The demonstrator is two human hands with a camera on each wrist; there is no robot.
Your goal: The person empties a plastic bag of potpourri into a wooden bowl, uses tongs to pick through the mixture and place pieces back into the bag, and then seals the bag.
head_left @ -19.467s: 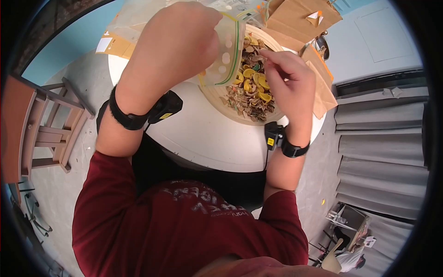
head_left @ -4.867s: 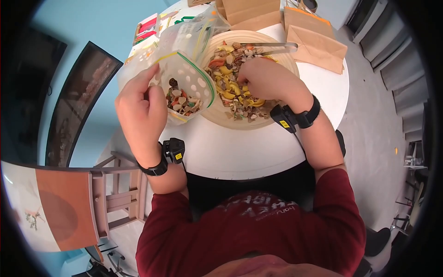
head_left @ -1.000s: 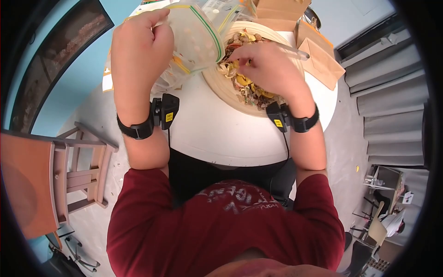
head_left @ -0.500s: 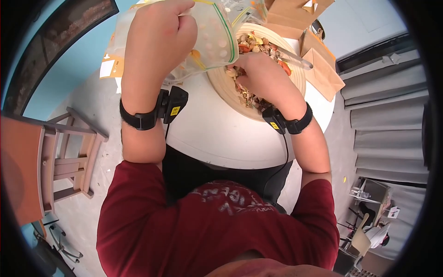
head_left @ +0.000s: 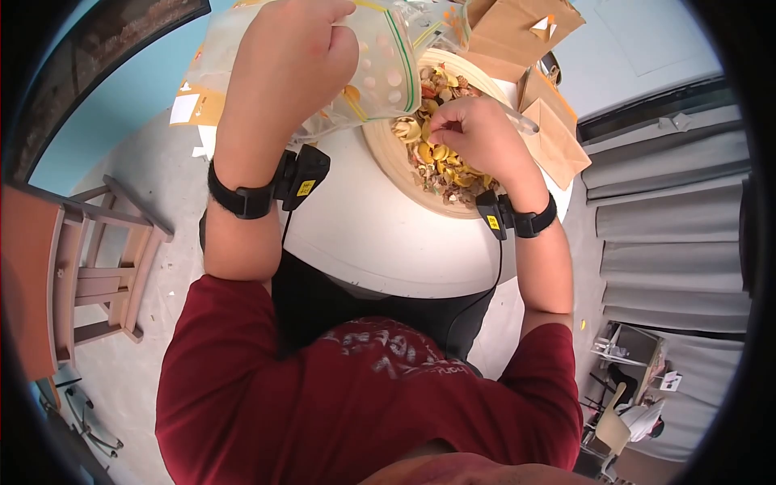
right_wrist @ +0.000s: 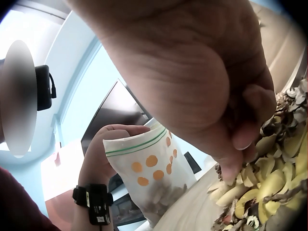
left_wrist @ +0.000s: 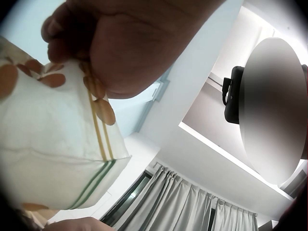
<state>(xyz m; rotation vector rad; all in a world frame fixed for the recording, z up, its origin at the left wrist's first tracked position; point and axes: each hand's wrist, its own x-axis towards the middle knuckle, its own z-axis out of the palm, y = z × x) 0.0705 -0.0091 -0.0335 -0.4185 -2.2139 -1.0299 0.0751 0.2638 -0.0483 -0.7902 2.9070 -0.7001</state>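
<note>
- White tabletop, nearest.
- Right hand: narrow, fingers bent, tips at the dried pieces; cannot tell whether it pinches one.
- Those pieces, many yellow, lie in the round tray.
- Left hand: grips the rim of the dotted zip bag, pieces inside, beside the tray.
- Brown paper bags, beyond.

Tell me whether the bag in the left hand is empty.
No, brownish pieces show through the lower part of the orange-spotted bag in the left hand.
</note>
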